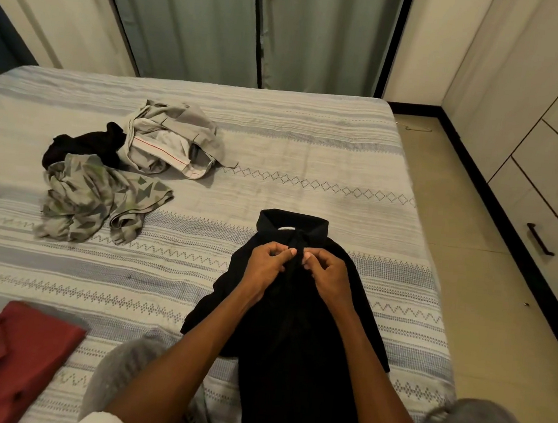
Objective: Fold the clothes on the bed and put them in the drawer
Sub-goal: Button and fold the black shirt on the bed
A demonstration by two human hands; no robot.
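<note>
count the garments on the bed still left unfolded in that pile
3: a black garment at the pile's left, a grey one at its far right, a patterned one nearest. More may be hidden underneath.

A home bedroom was shown: a bed (311,152) covered with a striped spread, long curtains (249,25) hung behind it, and a built-in wardrobe with drawers (553,205) set alongside.

Shirt (294,316) on bed (312,146) (pile (119,174) left).
</note>
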